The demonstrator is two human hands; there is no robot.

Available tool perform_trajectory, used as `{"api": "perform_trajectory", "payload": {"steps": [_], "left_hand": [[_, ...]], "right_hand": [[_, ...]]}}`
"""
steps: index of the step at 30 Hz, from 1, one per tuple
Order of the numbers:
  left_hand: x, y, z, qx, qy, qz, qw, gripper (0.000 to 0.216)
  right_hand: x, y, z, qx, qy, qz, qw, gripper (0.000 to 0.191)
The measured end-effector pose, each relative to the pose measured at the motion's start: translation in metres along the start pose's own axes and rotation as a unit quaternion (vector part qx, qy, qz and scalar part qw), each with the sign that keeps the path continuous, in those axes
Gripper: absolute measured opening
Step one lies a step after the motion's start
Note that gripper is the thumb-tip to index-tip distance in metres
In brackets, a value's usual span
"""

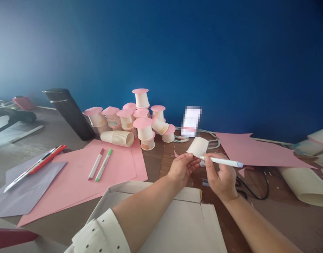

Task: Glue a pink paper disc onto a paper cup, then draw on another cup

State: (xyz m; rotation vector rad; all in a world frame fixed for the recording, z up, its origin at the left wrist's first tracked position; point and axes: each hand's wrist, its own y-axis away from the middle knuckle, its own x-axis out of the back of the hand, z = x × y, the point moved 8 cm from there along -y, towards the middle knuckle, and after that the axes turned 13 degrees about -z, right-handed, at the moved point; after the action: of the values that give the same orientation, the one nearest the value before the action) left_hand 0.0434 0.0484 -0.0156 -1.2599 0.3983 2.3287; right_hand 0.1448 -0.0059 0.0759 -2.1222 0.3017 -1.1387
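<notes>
A white paper cup point(197, 145) is tilted in front of me, its lower edge pinched by my left hand point(181, 169). My right hand point(222, 175) grips a white marker pen point(226, 162) with a pale blue end; its tip meets the cup near the rim, though the exact mark is hidden. Left of the hands, a brown-capped marker point(95, 164) and a green-capped marker point(103, 165) rest side by side on pink paper point(71, 182). Behind the left hand stand several paper cups with pink paper tops point(142, 122), some stacked on others.
A stack of nested cups point(117, 138) lies sideways near a black flask point(69, 114). An orange utility knife point(36, 167) rests on grey paper point(32, 200). A phone point(191, 121) leans by the blue wall. Cut pink paper point(256, 151) and more nested cups point(306, 186) are at right.
</notes>
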Motion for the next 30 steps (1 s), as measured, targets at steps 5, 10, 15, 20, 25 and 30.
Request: {"api": "perform_trajectory", "payload": {"steps": [5,10,15,20,25,30], "left_hand": [[-0.0004,0.0005,-0.0002,0.004,0.000,0.004,1.000,0.008],[0.0004,-0.0003,-0.0002,0.004,-0.005,0.005,1.000,0.008],[0.0002,0.0000,-0.0007,0.003,-0.008,0.001,1.000,0.008],[-0.0007,0.0005,-0.0005,0.001,-0.010,-0.002,1.000,0.009],[0.0001,-0.0004,-0.0006,0.002,-0.009,-0.005,1.000,0.009],[0.0025,0.0003,-0.0016,0.004,0.000,0.006,1.000,0.009]], "right_hand": [[0.0039,-0.0003,-0.0016,-0.001,0.007,0.019,1.000,0.011],[0.0063,-0.0010,-0.0008,-0.003,0.011,0.032,0.999,0.012],[0.0061,-0.0019,-0.0002,0.000,0.013,0.033,0.999,0.012],[0.0054,-0.0015,0.0006,-0.003,0.015,0.027,1.000,0.012],[0.0035,-0.0008,0.0020,-0.006,0.011,0.015,1.000,0.011],[0.0024,-0.0003,0.0009,-0.001,0.007,0.009,1.000,0.011]]}}
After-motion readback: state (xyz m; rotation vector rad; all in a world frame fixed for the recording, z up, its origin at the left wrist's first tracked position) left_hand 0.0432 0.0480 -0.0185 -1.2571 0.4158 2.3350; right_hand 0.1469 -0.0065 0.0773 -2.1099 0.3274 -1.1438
